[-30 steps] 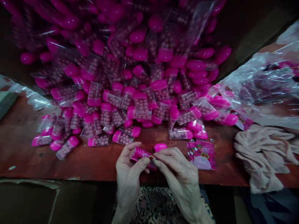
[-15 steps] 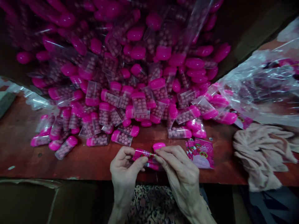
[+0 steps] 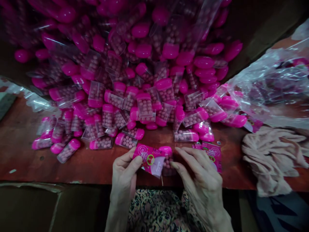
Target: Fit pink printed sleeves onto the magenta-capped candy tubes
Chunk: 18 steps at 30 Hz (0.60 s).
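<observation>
Since our left hand pinches a pink label and our right hand is spread open, the pink-capped tube could slip loose.

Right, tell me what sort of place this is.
Likely a small hand-packing workshop for sweets, though the contents can't be confirmed: a heap of pink-capped clear tubes of small balls covers a worn red workbench, beside printed pink labels and a large plastic bag.

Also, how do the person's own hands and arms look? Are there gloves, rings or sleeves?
Both the left hand and the right hand are bare: no gloves, rings or watch. The fingers are long and slim, the nails short. No sleeve shows on the forearms; a dark patterned garment shows between them.
</observation>
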Each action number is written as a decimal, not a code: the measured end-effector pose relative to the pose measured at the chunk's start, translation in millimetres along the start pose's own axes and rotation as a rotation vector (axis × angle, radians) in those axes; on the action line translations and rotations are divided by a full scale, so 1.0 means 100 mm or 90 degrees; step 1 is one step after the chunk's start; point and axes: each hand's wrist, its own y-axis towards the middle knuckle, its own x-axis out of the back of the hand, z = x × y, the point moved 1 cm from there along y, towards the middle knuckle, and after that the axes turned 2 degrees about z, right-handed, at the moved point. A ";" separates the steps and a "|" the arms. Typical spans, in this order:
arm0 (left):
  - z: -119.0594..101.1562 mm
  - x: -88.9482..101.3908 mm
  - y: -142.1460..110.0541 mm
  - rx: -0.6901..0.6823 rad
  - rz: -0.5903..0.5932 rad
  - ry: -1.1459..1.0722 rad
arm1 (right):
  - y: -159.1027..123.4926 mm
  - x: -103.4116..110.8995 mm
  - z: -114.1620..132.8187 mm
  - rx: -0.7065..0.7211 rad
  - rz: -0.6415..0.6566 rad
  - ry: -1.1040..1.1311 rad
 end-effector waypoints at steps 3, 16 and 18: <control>0.02 0.04 0.01 -0.001 -0.062 -0.019 | -0.06 -0.06 -0.01 -0.004 0.046 -0.028; 0.03 0.01 -0.04 -0.121 -0.005 0.048 | -0.02 -0.03 0.12 -0.065 0.080 0.153; 0.03 -0.01 -0.05 -0.130 0.014 0.072 | 0.01 -0.05 0.16 -0.064 0.100 0.195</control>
